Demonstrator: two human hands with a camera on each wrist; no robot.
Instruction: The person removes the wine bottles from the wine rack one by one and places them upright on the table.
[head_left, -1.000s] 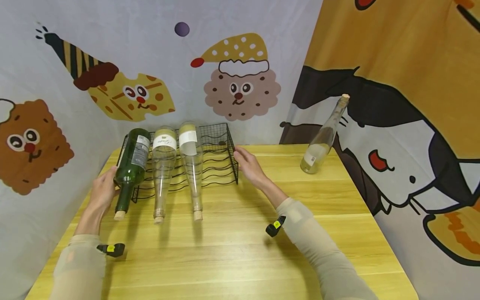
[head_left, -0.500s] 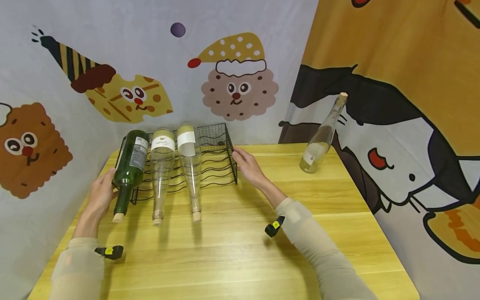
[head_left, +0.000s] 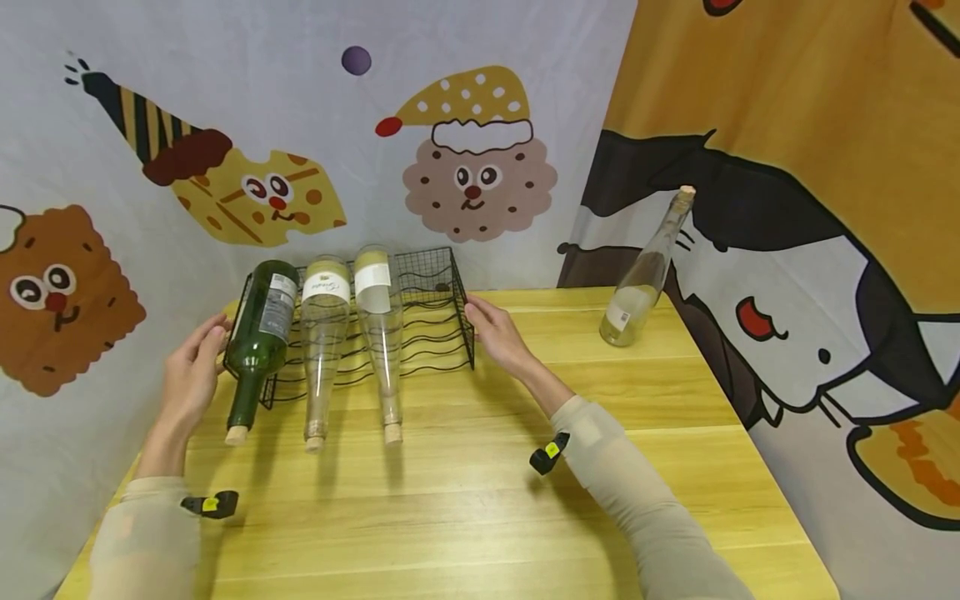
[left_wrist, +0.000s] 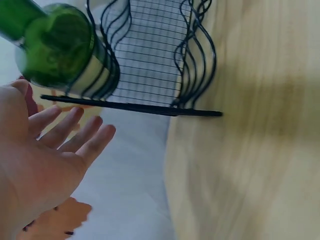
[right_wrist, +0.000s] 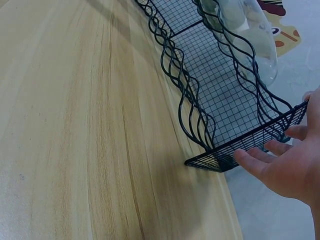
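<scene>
Black wire rack with wavy rails and mesh panels (head_left: 427,268) is resting on the yellow wood-grain table (head_left: 465,500). Three corked bottles are lying in it, necks pointing toward the person: green glass bottle with a grey-white label (head_left: 262,333) at the rack's left end, then clear glass bottle with a white script label (head_left: 326,312), then clear glass bottle with a plain-looking white label (head_left: 381,315). The rack's right end is showing bare rails.

Left hand (head_left: 193,367) is hovering at the rack's left end, fingers spread and nearly straight, gripping nothing; contact unclear. Right hand (head_left: 498,333) is resting its loosely bent, parted fingers against the rack's right end panel, not gripping it.

Fourth bottle, clear glass with a cork and pale label (head_left: 637,292), is standing right of the rack, well apart. Judging progress: three bottles are sitting racked, one is remaining outside, so racking is looking mostly done.

Patterned cartoon cloth (head_left: 480,33) is hanging behind the rack.
</scene>
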